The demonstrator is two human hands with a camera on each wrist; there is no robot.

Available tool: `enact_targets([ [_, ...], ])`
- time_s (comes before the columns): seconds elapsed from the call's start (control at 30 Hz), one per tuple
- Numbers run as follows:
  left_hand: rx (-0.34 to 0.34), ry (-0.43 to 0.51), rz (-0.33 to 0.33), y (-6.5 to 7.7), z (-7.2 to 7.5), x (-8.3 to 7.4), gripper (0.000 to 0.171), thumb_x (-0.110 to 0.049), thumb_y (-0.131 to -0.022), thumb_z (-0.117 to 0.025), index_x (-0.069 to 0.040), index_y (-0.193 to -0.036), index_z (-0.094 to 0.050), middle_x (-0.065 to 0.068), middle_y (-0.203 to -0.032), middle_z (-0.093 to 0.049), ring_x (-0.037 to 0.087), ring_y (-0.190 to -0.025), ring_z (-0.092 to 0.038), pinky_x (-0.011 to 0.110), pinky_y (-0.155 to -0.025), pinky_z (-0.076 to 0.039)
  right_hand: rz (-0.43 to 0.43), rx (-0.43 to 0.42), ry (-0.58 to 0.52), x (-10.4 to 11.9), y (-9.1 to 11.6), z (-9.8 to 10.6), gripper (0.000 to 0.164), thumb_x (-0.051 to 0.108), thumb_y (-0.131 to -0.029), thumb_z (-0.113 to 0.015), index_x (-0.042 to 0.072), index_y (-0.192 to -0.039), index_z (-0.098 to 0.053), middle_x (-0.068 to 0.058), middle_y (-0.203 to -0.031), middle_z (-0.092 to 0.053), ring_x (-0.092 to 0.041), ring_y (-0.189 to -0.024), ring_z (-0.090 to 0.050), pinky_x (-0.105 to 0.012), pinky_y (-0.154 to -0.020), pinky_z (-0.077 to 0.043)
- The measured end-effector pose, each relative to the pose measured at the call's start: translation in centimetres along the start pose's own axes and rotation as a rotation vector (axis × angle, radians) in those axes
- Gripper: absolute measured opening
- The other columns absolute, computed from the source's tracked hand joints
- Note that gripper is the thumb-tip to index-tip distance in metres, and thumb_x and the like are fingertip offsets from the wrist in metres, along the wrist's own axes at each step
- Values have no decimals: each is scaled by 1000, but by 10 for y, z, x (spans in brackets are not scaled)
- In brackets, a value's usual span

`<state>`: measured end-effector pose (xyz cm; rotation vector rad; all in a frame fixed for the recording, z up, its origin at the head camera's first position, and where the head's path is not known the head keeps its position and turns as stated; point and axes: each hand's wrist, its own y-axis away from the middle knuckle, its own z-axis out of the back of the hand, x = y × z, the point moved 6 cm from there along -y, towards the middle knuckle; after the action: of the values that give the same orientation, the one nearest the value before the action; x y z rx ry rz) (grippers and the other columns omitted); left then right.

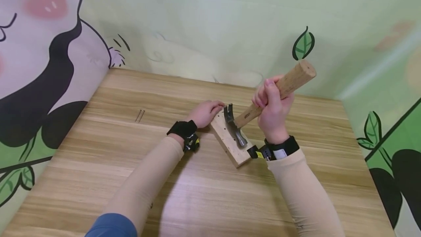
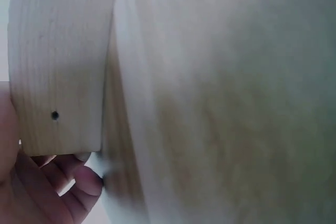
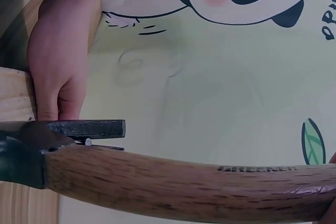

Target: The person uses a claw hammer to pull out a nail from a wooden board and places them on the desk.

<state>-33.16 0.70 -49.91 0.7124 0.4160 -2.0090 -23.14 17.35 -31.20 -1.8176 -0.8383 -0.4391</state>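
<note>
My right hand (image 1: pixel 274 109) grips the wooden handle of a claw hammer (image 1: pixel 251 116). The handle slants up to the right, and the metal head lies low over a pale wooden block (image 1: pixel 230 147). In the right wrist view, what looks like a nail head (image 3: pixel 88 141) shows between the prongs of the claw. My left hand (image 1: pixel 204 113) holds the block's far end, with its fingers curled at the end face in the left wrist view. A dark round hole (image 2: pixel 55 115) marks the wood near that end. Several small dark spots dot the block's top.
Two loose nails (image 1: pixel 139 116) lie side by side on the wood-grain table (image 1: pixel 138 149), left of my left hand. A pale green wall (image 1: pixel 197 28) with painted pandas and leaves closes off the table's back and sides.
</note>
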Motion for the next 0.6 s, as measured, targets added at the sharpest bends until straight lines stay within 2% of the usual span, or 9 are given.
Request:
enact_targets([
  [0.13,-4,-2,10,5,6,-5,41,-23,-118,-41,-8,-151,-59,15,-149,-61,33,-141,-55,44,-120,-39,2,-23,-18,2,1,2,16,7,-99,-56,7,-85,-49,3,-54,-33,-12,-43,-28,-27,-41,-26],
  [0.23,-58,12,3,12,13,-9,39,-22,-117,-43,-5,-149,-59,18,-146,-61,33,-138,-56,45,-117,-41,-4,-41,-62,5,3,3,18,8,-99,-57,8,-83,-47,2,-55,-31,-11,-43,-26,-27,-42,-24],
  [0.37,-195,9,-71,21,24,-16,32,-21,-115,-52,-6,-138,-68,14,-135,-63,31,-129,-57,45,-112,-43,-25,-69,-133,13,7,6,22,8,-97,-57,9,-81,-43,2,-55,-31,-12,-45,-23,-28,-43,-21],
  [0.43,-242,6,-117,29,28,-21,28,-20,-113,-56,-7,-134,-71,11,-132,-64,30,-128,-57,45,-111,-43,-31,-82,-151,17,10,9,23,9,-97,-57,10,-80,-41,3,-55,-31,-12,-46,-22,-29,-44,-21],
  [0.6,-230,43,-194,50,32,-32,27,-18,-110,-63,-8,-133,-72,10,-134,-69,29,-129,-58,47,-114,-42,-55,-103,-180,25,14,15,31,12,-96,-57,10,-75,-34,3,-55,-29,-12,-46,-21,-29,-44,-19],
])
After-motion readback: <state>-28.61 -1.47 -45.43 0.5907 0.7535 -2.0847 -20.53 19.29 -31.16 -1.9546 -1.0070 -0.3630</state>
